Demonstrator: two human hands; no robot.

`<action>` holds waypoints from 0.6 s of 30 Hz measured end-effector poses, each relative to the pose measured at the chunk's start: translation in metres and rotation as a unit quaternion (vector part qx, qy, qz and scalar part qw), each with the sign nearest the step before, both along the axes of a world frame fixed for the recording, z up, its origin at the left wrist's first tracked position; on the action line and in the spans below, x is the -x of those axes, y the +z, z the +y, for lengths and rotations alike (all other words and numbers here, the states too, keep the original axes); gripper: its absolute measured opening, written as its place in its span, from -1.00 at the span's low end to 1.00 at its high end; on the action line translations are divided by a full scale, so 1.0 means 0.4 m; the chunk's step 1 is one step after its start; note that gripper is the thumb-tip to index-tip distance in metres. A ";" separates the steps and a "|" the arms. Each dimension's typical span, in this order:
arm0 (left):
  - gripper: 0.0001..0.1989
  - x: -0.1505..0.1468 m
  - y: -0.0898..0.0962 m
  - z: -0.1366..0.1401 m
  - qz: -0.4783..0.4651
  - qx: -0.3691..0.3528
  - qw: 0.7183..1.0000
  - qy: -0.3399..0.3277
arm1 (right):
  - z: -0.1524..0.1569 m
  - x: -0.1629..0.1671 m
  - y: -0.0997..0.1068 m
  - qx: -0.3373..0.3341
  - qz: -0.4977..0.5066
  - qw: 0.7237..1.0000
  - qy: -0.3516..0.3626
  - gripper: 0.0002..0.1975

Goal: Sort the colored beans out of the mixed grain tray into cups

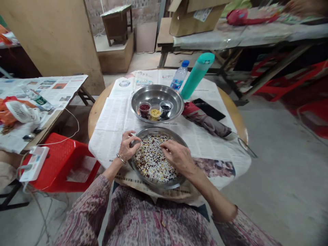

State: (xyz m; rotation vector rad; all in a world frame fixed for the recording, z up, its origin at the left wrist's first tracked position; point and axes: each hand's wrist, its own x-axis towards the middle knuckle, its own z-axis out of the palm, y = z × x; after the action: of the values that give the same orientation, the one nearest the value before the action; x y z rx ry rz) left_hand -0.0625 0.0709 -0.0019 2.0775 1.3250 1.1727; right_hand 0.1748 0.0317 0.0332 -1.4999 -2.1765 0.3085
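A steel basin (156, 186) full of mixed white grains and dark red, black and yellow beans (153, 164) stands at the table's near edge. My left hand (127, 147), with a bracelet at the wrist, is over its left rim; thumb and index fingertips come together just inside. Whatever they hold is too small to tell. Over the right part of the mix is my right hand (176, 155), its fingers pinched; their contents are hidden. Behind, a second steel bowl (156, 92) holds clear cups of red beans (145, 108), yellow beans (155, 113) and black beans (166, 108).
Newspaper (110, 119) covers the round table. At its back stand a water bottle (180, 76) and a teal bottle (197, 75). A folded umbrella (208, 119) and a black phone (208, 108) lie right. A red stool (58, 167) with a power strip (34, 164) stands left.
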 end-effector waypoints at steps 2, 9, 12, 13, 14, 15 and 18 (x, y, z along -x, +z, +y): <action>-0.91 0.001 -0.009 0.014 -0.031 0.042 0.999 -0.003 | 0.036 -0.004 0.016 -0.005 0.049 0.998 -0.031 -0.81; -0.88 0.000 -0.030 0.031 -0.067 0.108 0.992 -0.002 | 0.225 -0.038 0.088 -0.028 0.087 0.975 -0.204 -0.77; -0.87 -0.001 -0.030 0.031 -0.056 0.114 0.992 0.004 | 0.322 -0.050 0.106 -0.017 0.023 0.971 -0.238 -0.77; -0.87 -0.001 -0.029 0.030 -0.053 0.115 0.992 0.004 | 0.353 -0.053 0.107 -0.016 0.002 0.972 -0.236 -0.78; -0.87 -0.001 -0.028 0.030 -0.051 0.115 0.992 0.005 | 0.382 -0.055 0.105 -0.012 -0.016 0.972 -0.232 -0.79; -0.87 -0.002 -0.027 0.029 -0.050 0.114 0.992 0.005 | 0.409 -0.057 0.102 -0.007 -0.032 0.973 -0.228 -0.80; -0.87 -0.003 -0.026 0.028 -0.051 0.113 0.992 0.005 | 0.470 -0.056 0.090 0.017 -0.061 0.974 -0.217 -0.81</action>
State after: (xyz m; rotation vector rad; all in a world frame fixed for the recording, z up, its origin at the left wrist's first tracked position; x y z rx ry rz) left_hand -0.0615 0.0820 -0.0123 1.8300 1.3535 1.0633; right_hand 0.1971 0.2197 0.0692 -2.0038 -1.8683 0.1068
